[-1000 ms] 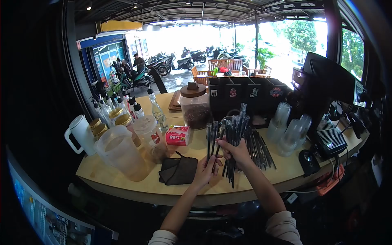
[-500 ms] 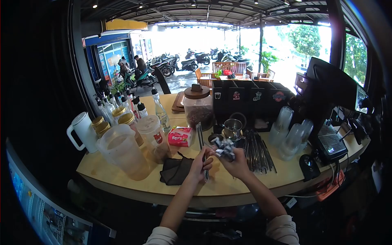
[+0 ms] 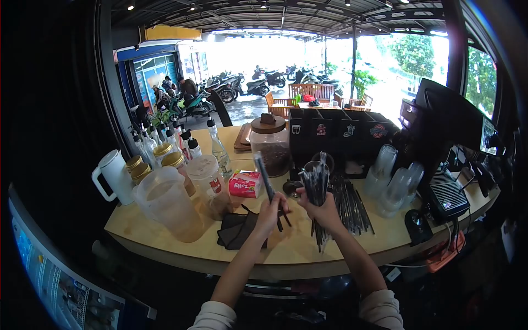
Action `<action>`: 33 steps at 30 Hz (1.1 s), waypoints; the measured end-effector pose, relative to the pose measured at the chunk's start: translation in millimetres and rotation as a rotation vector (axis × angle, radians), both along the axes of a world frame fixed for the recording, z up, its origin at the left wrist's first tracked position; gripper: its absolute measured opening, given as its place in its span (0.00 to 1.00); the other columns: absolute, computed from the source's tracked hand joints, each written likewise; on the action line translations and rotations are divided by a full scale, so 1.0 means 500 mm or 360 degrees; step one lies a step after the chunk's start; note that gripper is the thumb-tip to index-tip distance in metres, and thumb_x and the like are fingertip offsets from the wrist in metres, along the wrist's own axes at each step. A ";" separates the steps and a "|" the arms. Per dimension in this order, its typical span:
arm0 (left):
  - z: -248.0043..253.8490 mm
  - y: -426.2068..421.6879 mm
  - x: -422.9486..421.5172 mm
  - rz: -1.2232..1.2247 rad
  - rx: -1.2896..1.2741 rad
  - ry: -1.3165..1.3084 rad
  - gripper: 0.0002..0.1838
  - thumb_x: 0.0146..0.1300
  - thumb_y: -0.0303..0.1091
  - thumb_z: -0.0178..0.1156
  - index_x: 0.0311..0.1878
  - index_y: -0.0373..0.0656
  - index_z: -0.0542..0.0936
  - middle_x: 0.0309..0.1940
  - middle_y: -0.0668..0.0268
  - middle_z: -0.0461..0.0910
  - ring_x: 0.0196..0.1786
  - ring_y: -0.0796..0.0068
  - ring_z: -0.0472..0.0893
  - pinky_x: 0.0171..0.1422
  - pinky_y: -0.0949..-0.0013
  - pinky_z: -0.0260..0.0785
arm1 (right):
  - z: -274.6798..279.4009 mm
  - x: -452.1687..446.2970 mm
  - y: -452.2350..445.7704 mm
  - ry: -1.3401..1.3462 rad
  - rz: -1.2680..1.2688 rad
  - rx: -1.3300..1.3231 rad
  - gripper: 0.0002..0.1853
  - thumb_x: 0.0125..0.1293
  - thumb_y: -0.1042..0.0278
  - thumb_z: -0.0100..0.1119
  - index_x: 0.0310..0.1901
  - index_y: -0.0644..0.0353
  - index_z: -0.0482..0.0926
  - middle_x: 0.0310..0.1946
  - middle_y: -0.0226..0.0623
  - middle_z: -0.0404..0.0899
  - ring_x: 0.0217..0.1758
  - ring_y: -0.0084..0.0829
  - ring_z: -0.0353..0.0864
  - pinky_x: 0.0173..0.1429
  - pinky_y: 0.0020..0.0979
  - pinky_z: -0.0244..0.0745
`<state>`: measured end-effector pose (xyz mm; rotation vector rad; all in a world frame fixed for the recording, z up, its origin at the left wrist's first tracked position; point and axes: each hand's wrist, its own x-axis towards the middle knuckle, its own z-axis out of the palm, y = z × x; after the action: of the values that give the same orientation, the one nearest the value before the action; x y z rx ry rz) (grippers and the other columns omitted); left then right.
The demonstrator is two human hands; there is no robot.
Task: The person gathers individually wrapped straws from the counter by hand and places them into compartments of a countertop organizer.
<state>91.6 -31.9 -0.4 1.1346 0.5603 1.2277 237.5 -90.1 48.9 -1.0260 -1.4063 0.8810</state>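
My left hand (image 3: 269, 216) is closed around a few black drinking straws (image 3: 264, 176), which lean up and to the left. A thicker bundle of straws (image 3: 315, 186), some in clear wrappers, stands nearly upright in the grip of my right hand (image 3: 323, 212). Its lower ends stick out below the hand, over the counter. Right beside it, a spread of loose black straws (image 3: 356, 212) lies on the wooden counter (image 3: 291, 253). To the left of my left hand is a folded dark cloth (image 3: 235, 231). The metal cup behind the bundle is mostly hidden.
A red-and-white tissue pack (image 3: 245, 184), a lidded jar (image 3: 269, 146) and a plastic pitcher (image 3: 170, 206) stand left of centre. Stacked clear cups (image 3: 395, 190) are at the right, near a coffee machine (image 3: 446, 190). A black organizer (image 3: 341, 135) lines the back.
The bundle in my right hand has turned from pointing toward the camera to nearly upright. The straws in my left hand now tilt further left, and the hands have moved slightly apart.
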 end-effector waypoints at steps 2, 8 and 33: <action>0.000 -0.018 0.003 -0.0067 0.0146 0.0114 0.18 0.67 0.47 0.42 0.30 0.42 0.68 0.16 0.74 0.64 0.20 0.86 0.67 0.27 0.77 0.65 | 0.012 -0.005 0.007 0.0156 -0.0035 0.0013 0.14 0.55 0.74 0.59 0.44 0.68 0.74 0.18 0.22 0.68 0.16 0.11 0.63 0.20 0.17 0.58; 0.015 -0.051 0.014 -0.0155 0.0593 0.0577 0.16 0.69 0.43 0.40 0.40 0.38 0.69 0.15 0.76 0.62 0.19 0.89 0.62 0.22 0.82 0.53 | 0.021 -0.019 0.022 0.0334 0.0120 -0.0066 0.14 0.51 0.71 0.65 0.39 0.66 0.75 0.17 0.24 0.71 0.14 0.12 0.64 0.17 0.16 0.58; -0.091 -0.006 0.030 0.0168 0.0500 0.0807 0.12 0.51 0.33 0.62 0.34 0.36 0.73 0.23 0.66 0.76 0.27 0.80 0.76 0.32 0.75 0.67 | 0.069 -0.067 0.063 -0.0221 -0.0411 0.0936 0.25 0.50 0.67 0.65 0.48 0.65 0.67 0.48 0.41 0.69 0.48 0.28 0.70 0.50 0.29 0.66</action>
<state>106.6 -34.6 -45.8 1.7224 0.8331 1.1417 204.0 -58.5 83.6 -0.7941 -1.4825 0.1828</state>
